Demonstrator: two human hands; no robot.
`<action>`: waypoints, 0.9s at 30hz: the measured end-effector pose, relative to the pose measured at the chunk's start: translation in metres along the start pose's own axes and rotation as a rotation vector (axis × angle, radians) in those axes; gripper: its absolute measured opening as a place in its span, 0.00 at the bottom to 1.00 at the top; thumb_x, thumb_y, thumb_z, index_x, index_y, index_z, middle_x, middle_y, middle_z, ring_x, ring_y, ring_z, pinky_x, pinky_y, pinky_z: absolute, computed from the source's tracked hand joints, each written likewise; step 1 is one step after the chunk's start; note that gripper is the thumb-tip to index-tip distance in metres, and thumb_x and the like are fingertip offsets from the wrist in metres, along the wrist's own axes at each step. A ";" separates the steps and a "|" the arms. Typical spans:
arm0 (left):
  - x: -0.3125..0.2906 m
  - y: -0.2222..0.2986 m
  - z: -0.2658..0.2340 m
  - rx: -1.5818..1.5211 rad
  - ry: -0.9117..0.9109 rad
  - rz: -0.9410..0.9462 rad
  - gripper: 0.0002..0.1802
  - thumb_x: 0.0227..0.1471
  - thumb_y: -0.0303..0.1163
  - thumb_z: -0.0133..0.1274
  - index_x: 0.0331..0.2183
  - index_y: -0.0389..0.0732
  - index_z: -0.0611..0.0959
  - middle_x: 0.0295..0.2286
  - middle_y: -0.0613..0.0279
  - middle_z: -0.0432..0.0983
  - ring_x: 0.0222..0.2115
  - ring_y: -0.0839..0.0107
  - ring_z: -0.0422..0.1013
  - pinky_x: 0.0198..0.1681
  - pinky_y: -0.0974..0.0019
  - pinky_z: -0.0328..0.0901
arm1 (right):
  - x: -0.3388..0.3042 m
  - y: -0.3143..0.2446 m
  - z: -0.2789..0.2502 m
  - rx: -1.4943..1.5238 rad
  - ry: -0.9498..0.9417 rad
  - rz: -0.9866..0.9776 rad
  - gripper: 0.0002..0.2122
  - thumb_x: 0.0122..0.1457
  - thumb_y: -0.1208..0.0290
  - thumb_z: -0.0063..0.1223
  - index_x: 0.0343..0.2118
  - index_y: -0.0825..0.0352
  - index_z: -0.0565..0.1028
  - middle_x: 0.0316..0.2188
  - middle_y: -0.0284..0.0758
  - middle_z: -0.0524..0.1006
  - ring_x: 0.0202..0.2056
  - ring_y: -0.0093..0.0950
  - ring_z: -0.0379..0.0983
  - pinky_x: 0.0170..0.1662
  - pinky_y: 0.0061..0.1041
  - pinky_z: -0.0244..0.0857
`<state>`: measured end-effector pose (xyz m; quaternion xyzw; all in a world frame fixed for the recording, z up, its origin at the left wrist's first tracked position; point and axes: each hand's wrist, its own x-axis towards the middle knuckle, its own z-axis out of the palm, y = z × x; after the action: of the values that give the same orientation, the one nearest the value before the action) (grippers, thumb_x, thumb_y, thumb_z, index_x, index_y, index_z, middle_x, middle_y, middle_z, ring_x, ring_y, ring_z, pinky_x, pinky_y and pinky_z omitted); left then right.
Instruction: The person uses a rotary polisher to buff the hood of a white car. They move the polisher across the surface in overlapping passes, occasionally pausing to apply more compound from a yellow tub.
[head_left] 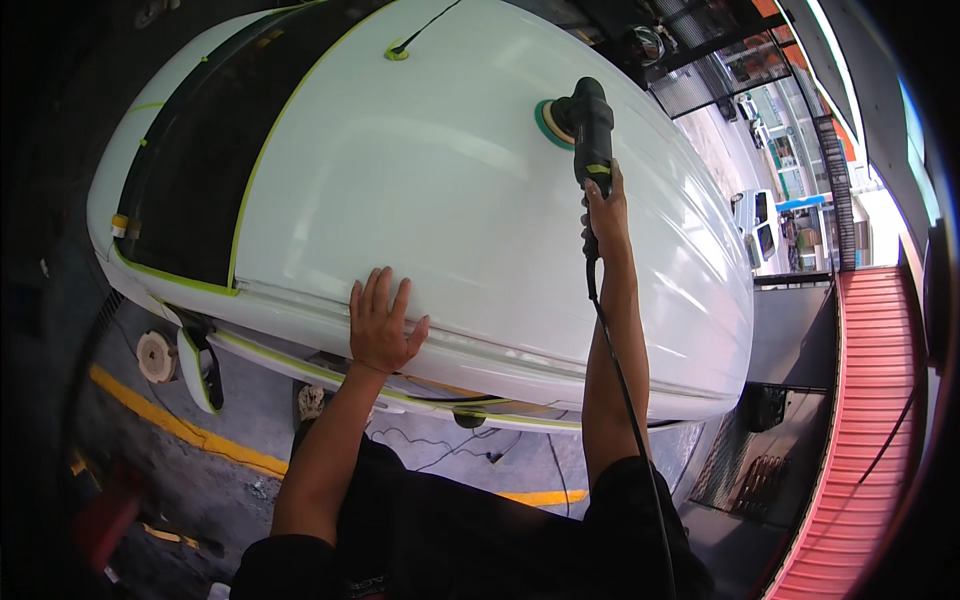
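Observation:
A white van roof fills the middle of the head view. My right hand is wrapped round the rear handle of a black polisher, arm stretched out over the roof. The polisher's round pad with a green rim rests against the white paint. From the handle a black power cord trails down along my right forearm. My left hand lies flat on the near roof edge, fingers spread, holding nothing.
Green masking tape borders the dark windshield. A short antenna stands on the roof. The taped side mirror juts out at the near left. Cables lie on the floor by a yellow line. A red corrugated panel stands right.

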<state>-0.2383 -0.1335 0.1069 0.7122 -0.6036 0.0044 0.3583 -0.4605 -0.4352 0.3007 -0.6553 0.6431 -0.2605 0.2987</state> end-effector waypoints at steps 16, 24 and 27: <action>0.010 -0.009 -0.001 0.023 -0.158 0.060 0.37 0.59 0.51 0.61 0.60 0.37 0.75 0.63 0.36 0.64 0.67 0.40 0.57 0.72 0.33 0.47 | -0.203 0.038 0.002 -0.266 0.073 0.067 0.44 0.65 0.73 0.55 0.78 0.51 0.40 0.41 0.61 0.83 0.39 0.58 0.83 0.45 0.50 0.75; 0.016 -0.009 -0.010 -0.007 -0.152 0.059 0.38 0.59 0.51 0.61 0.62 0.38 0.74 0.65 0.39 0.61 0.68 0.40 0.55 0.73 0.32 0.44 | -0.154 0.017 0.000 -0.313 0.034 0.127 0.45 0.65 0.72 0.55 0.79 0.50 0.40 0.39 0.60 0.83 0.39 0.57 0.83 0.44 0.50 0.75; 0.016 -0.008 -0.010 -0.004 -0.153 0.066 0.38 0.59 0.51 0.60 0.63 0.38 0.74 0.65 0.39 0.61 0.69 0.41 0.55 0.72 0.31 0.44 | -0.113 0.025 0.002 -0.350 0.068 0.049 0.44 0.65 0.72 0.55 0.79 0.51 0.41 0.33 0.54 0.83 0.29 0.47 0.82 0.35 0.44 0.75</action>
<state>-0.2232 -0.1421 0.1171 0.6896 -0.6522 -0.0394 0.3122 -0.4808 -0.3217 0.2860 -0.6723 0.7040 -0.1592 0.1645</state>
